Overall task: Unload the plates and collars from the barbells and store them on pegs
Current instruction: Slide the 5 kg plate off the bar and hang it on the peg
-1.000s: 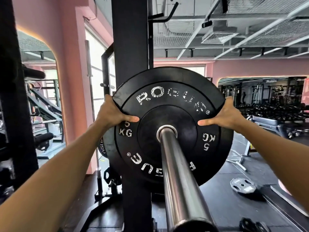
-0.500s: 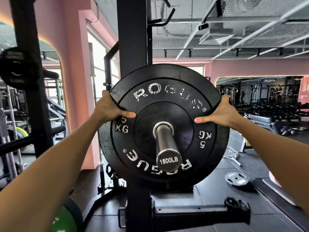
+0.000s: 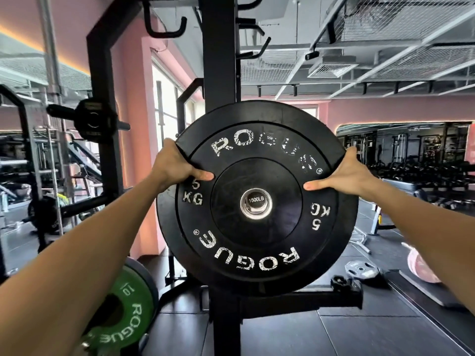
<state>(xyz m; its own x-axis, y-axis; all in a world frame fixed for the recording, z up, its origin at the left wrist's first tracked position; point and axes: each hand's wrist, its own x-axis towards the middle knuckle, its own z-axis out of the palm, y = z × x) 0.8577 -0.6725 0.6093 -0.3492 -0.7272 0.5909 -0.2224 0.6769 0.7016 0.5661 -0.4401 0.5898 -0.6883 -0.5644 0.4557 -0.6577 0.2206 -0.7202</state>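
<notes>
A black 5 kg bumper plate [image 3: 257, 242] with white lettering fills the centre of the head view. The steel barbell sleeve end [image 3: 256, 200], stamped 1500LB, sits just inside the plate's centre hole. My left hand [image 3: 174, 165] grips the plate's upper left rim, thumb across the face. My right hand [image 3: 344, 173] grips the upper right rim the same way. A second black plate edge shows behind it at the left.
A black rack upright [image 3: 221, 60] stands right behind the plate, with a horizontal arm [image 3: 303, 303] below. A green 10 kg plate [image 3: 120, 312] sits low left. A small plate [image 3: 361, 269] and a collar [image 3: 339, 282] lie on the floor. A loaded peg [image 3: 90, 120] projects at left.
Both hands have drawn the plate outward along the sleeve; the long bar seen earlier has shrunk to just its end cap in the hole. The view has widened.
</notes>
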